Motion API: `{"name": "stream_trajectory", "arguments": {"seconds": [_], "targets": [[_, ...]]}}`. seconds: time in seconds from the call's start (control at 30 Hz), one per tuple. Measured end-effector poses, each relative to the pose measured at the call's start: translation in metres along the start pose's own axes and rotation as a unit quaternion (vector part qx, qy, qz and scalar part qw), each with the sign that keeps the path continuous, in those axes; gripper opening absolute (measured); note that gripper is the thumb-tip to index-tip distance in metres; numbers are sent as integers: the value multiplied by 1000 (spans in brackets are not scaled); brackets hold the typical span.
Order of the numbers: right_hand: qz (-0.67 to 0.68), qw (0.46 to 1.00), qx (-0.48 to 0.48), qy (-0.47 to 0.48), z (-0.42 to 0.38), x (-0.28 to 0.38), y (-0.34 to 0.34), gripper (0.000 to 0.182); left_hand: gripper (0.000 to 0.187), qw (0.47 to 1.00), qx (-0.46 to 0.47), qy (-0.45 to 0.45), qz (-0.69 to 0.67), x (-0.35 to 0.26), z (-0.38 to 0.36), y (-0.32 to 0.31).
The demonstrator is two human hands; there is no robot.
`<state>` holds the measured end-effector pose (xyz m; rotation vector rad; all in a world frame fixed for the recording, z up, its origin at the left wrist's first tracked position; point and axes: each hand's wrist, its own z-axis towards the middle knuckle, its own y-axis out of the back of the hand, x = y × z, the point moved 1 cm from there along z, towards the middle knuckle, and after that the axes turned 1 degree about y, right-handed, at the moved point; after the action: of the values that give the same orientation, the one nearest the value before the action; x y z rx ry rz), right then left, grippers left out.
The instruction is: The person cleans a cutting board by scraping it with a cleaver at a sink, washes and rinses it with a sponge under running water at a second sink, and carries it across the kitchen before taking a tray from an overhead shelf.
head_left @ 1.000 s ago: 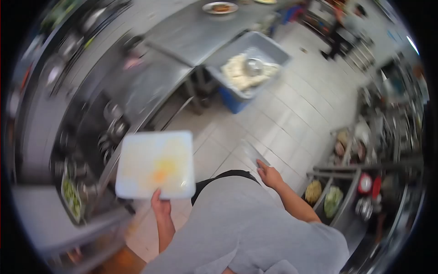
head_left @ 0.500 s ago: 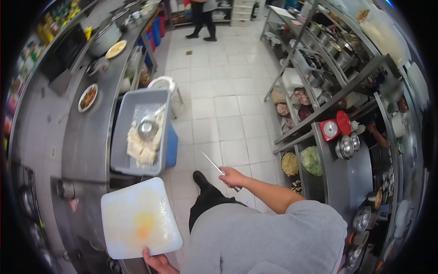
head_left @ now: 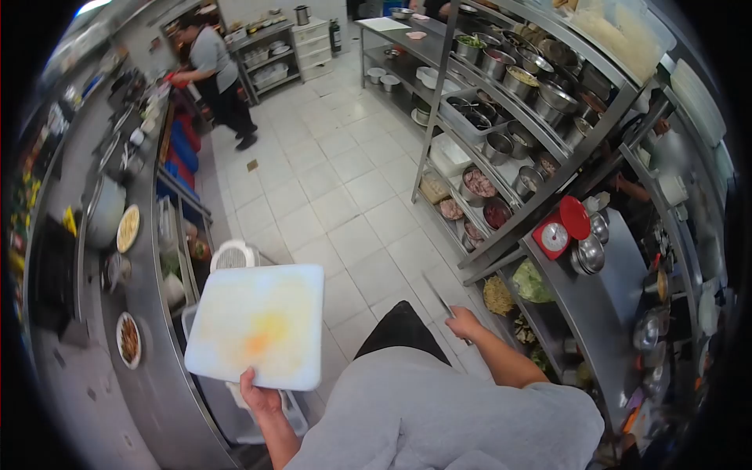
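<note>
My left hand (head_left: 262, 395) grips the near edge of a white cutting board (head_left: 227, 325), its thumb on the upper face. Yellow and orange stains mark the middle of the board. Beneath it, the grey plastic tub (head_left: 294, 419) is mostly hidden. Out to the right, my right hand (head_left: 465, 323) is closed around the handle of a knife (head_left: 437, 293), whose blade points forward and away from me over the tiled floor.
A steel counter (head_left: 157, 345) with an oval plate of food (head_left: 128, 340) runs along the left. On the right stand a loaded metal rack (head_left: 486, 243) and a red kitchen scale (head_left: 553, 237). A white round stool (head_left: 233, 255) is ahead; another person (head_left: 215, 70) is at the far left.
My view has swung right and I have moved forward. The board now covers most of the tub. The knife is still in my right hand. The other person appears farther left.
</note>
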<state>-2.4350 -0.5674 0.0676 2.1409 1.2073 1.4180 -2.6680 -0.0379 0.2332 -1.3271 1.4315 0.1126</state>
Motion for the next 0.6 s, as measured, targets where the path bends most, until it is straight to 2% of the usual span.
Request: {"name": "stream_trajectory", "arguments": {"seconds": [0.07,0.1,0.17,0.23,0.33,0.43,0.5,0.6], "targets": [[8,993,23,-113,21,11,23,58,65,999,37,29,0,4,67,-38],[11,993,18,-113,45,13,31,58,65,996,64,58,-10,14,98,-57],[70,979,40,-185,80,11,41,61,65,996,64,66,-4,29,142,-106],[65,978,43,-195,136,16,53,62,66,995,68,66,5,36,183,-151],[21,982,47,-182,232,38,91,62,67,998,48,28,17,57,226,-227],[3,989,58,-138,325,93,138,61,69,998,54,18,-4,71,281,-261],[-97,995,-16,3,393,125,163,60,70,998,52,35,-7,72,312,-294],[-48,996,-55,45,486,172,190,58,71,996,78,33,0,79,375,-339]]}}
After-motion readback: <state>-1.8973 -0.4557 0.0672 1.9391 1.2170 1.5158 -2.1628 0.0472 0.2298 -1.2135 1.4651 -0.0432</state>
